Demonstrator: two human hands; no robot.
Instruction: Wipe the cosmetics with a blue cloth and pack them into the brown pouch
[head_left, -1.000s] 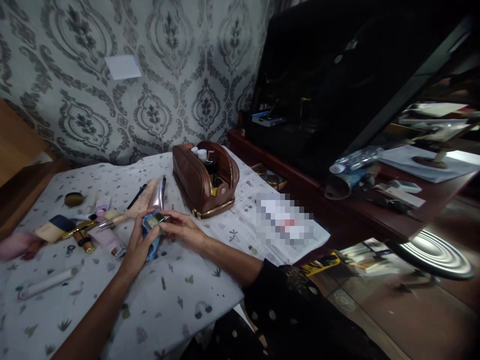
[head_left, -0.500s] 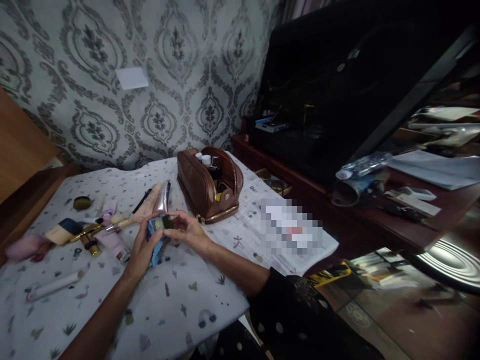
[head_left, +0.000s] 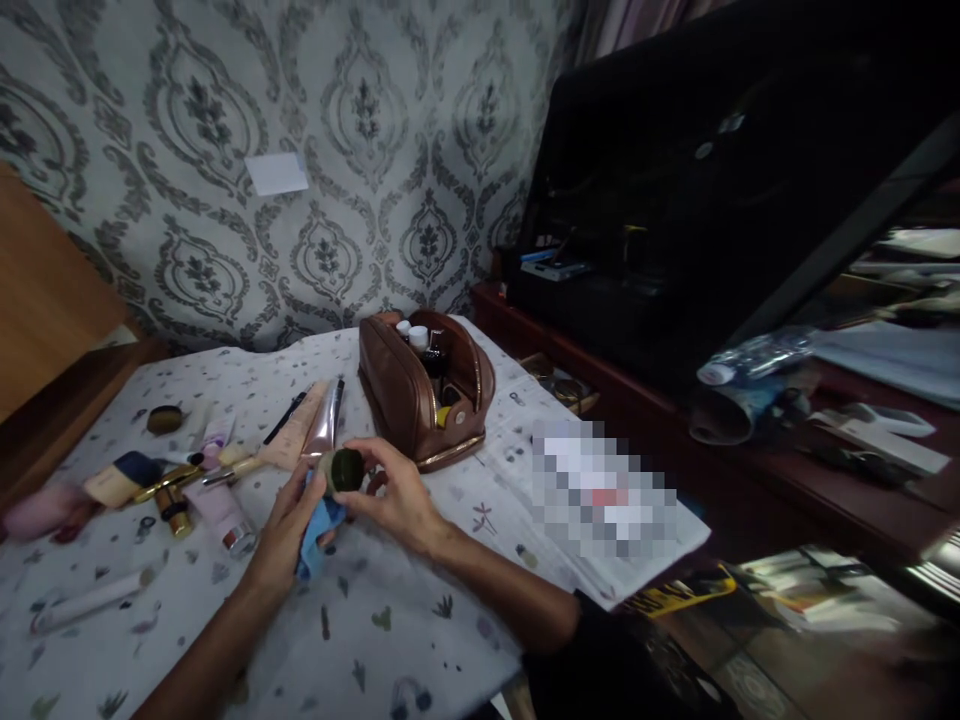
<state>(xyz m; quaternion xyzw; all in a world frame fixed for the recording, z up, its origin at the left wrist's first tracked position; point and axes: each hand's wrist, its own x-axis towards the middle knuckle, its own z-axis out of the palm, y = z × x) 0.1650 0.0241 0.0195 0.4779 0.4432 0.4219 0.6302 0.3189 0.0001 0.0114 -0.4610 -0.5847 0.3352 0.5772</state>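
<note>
Between my two hands is a small round jar with a dark green lid or end. My left hand is closed around the jar's left side and a crumpled light blue cloth, which hangs below it. The fingers of my right hand pinch the jar's dark end from the right. Just behind my hands lie a shiny tube and a peach tube. An open brown bag with white-capped bottles inside stands beyond my right hand.
Cosmetics lie on the patterned cloth at the left, among them a pink tube, a gold-capped bottle, a round brush and a white tube. A large black screen stands at the right, near a plastic bottle.
The jar has turned so that its round dark end faces more toward the camera. More blue cloth hangs down below my left hand. The whole view has shifted slightly.
</note>
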